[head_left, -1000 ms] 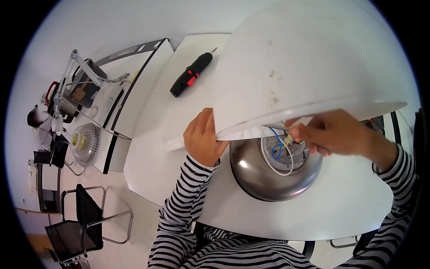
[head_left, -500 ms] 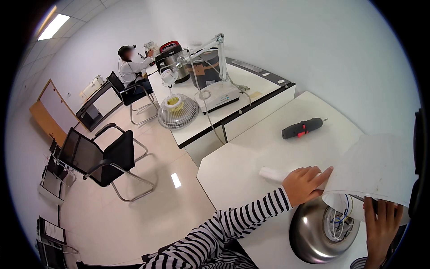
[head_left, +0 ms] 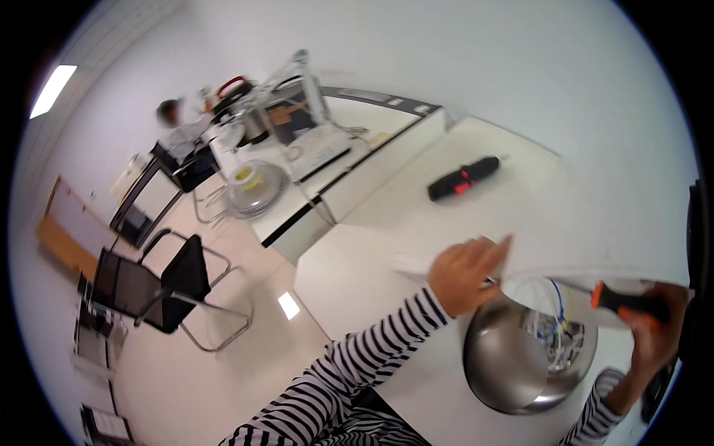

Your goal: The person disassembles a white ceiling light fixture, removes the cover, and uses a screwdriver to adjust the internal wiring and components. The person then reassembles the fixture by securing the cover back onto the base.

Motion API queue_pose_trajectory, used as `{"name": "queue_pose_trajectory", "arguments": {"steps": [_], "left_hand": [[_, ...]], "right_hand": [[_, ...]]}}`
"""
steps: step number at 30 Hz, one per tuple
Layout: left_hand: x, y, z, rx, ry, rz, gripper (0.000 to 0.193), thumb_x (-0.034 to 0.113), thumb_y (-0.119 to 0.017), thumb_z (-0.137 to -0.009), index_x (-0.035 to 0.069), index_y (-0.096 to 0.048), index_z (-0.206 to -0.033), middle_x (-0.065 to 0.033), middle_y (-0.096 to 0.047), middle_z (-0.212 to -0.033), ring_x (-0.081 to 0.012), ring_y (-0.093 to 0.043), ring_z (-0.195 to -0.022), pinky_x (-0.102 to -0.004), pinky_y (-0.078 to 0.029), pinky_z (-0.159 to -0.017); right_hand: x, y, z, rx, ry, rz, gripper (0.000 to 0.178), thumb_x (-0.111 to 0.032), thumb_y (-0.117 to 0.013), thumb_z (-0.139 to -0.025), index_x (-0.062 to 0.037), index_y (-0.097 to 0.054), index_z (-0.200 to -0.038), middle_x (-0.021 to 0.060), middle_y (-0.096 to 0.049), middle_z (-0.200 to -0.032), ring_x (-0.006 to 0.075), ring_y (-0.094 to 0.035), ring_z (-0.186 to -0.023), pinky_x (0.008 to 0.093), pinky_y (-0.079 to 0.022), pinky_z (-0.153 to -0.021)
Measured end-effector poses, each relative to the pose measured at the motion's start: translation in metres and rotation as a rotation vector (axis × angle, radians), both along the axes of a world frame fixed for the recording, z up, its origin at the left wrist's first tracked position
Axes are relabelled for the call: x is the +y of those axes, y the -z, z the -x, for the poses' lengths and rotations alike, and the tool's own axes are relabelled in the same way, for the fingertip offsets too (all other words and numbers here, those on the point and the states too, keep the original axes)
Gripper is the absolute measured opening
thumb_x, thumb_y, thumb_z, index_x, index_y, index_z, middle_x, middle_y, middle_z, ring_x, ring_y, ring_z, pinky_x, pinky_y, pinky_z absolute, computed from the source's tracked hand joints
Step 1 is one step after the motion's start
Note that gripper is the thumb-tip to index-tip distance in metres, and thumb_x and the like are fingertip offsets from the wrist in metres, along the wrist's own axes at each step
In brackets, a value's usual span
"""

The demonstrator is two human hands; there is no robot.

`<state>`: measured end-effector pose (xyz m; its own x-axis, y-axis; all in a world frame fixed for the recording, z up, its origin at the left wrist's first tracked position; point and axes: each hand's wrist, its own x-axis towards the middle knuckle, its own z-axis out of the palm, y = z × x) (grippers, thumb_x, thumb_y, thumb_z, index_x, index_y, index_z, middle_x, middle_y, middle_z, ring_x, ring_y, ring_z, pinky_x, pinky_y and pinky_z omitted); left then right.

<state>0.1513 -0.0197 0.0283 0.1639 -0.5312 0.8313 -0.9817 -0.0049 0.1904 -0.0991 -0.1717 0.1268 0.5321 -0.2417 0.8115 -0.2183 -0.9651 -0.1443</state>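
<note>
My left hand (head_left: 465,275) is closed at the left edge of a large white curved shell (head_left: 587,249), index finger stretched along it. A small dark bit shows by its fingers, too blurred to name. In my right hand (head_left: 654,334) is a screwdriver (head_left: 632,301) with a black and orange handle, held by the shell's lower rim. Below the shell lies a shiny rounded metal housing (head_left: 502,357), with blue, yellow and white wires (head_left: 558,316) running up from its opening. Beside my left hand lies a blurred white piece (head_left: 410,264).
A black and red power screwdriver (head_left: 465,178) lies farther back on the white table (head_left: 357,260). On the adjoining desk stand a wire-caged lamp head (head_left: 256,189), a jointed arm on a white base (head_left: 320,152) and a metal pot (head_left: 253,123). Office chairs (head_left: 186,279) and a seated person (head_left: 182,137) are leftward.
My right hand has turned, and the screwdriver handle now shows in it. The shell appears lifted or tilted, baring more wires. The whole view has shifted and blurred.
</note>
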Motion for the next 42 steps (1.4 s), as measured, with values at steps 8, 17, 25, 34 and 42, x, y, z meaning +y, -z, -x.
{"name": "queue_pose_trajectory", "arguments": {"steps": [8,17,25,34,42], "left_hand": [[0.005,0.009,-0.008,0.072,-0.016,-0.138,0.049,0.016,-0.07,-0.053,-0.001,-0.054,-0.096,-0.0128,-0.057,-0.087,-0.0287,-0.056,-0.073,-0.0344,-0.046,-0.063],[0.003,0.006,-0.005,0.042,0.007,-0.079,0.042,0.019,-0.071,-0.057,0.003,-0.057,-0.093,-0.009,-0.059,-0.081,-0.0257,-0.057,-0.065,-0.0306,-0.045,-0.055],[0.003,0.003,-0.001,0.073,-0.013,-0.089,0.043,0.02,-0.072,-0.058,0.003,-0.057,-0.095,-0.0085,-0.059,-0.075,-0.0253,-0.055,-0.06,-0.0302,-0.045,-0.053],[0.002,0.002,-0.002,0.024,0.018,-0.007,0.043,0.018,-0.071,-0.058,0.002,-0.057,-0.094,-0.0099,-0.058,-0.076,-0.0261,-0.055,-0.061,-0.0306,-0.045,-0.054],[0.0,-0.002,-0.001,0.019,0.005,0.004,0.04,0.017,-0.072,-0.057,0.002,-0.057,-0.09,-0.0087,-0.058,-0.074,-0.0249,-0.055,-0.061,-0.0305,-0.045,-0.054]], "right_hand": [[0.012,-0.013,-0.024,-0.061,-0.179,-0.496,0.04,-0.025,-0.06,-0.076,0.0007,-0.041,-0.1,0.011,-0.055,-0.077,0.0124,-0.051,-0.051,0.0205,-0.04,-0.042],[0.012,-0.023,-0.026,-0.104,-0.362,-0.768,0.032,-0.014,-0.053,-0.082,0.0007,-0.039,-0.107,0.0138,-0.057,-0.08,0.0179,-0.058,-0.052,0.0216,-0.045,-0.038],[0.01,-0.021,-0.021,-0.054,-0.439,-0.498,0.043,-0.024,-0.055,-0.081,0.0036,-0.039,-0.11,0.0134,-0.059,-0.077,0.0163,-0.058,-0.052,0.0215,-0.046,-0.041],[0.012,-0.016,-0.022,-0.091,-0.313,-0.441,0.04,-0.03,-0.041,-0.087,0.005,-0.042,-0.107,0.0123,-0.058,-0.073,0.0139,-0.056,-0.049,0.0208,-0.043,-0.039],[0.019,-0.025,-0.025,-0.022,-0.204,-0.693,0.036,-0.029,-0.039,-0.088,0.0059,-0.043,-0.097,0.0114,-0.056,-0.067,0.009,-0.051,-0.04,0.015,-0.036,-0.032]]}}
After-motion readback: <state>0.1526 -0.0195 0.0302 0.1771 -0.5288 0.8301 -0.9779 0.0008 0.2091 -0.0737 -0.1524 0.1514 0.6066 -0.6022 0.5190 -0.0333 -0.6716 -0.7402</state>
